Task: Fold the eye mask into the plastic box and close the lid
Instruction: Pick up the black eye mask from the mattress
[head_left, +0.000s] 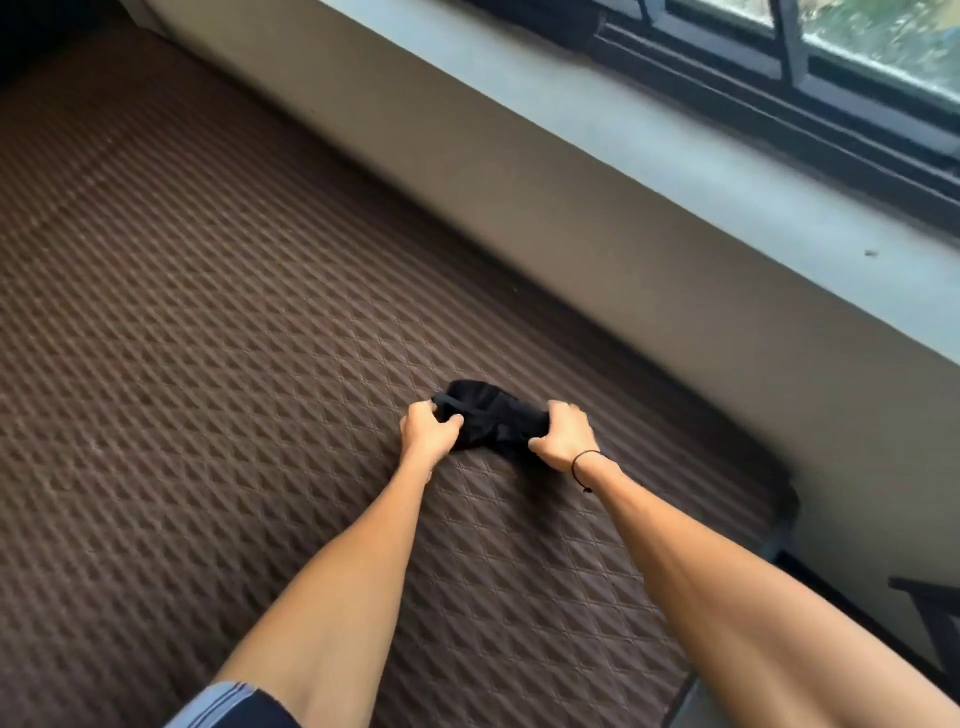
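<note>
A person's two bare hands grip a black eye mask (488, 418) over a brown quilted mat (208, 322) that fills most of the head view. The mask sits just right of centre, at about 5 o'clock from the middle of the frame, bunched between the hands and touching or just above the mat; which of the two cannot be told. The left hand (428, 431) is closed on the mask's left end, at 9 o'clock of the fabric, with the thumb pressed across a black strap (457, 404) that runs over the top of the mask. The right hand (563, 434) is closed on the right end, at 3 o'clock, fingers curled over the fabric. A thin dark cord bracelet (584, 465) circles the right wrist. Both forearms reach in from the bottom edge, at 6 o'clock, and a striped sleeve (228, 704) shows at the lower left, near 7 o'clock. Along the mat's far side, from 12 o'clock down to 3 o'clock, runs a tan wall (519, 197) topped by a pale window ledge (649, 150). A dark-framed window (831, 67) fills the upper right corner, at 1 o'clock.
</note>
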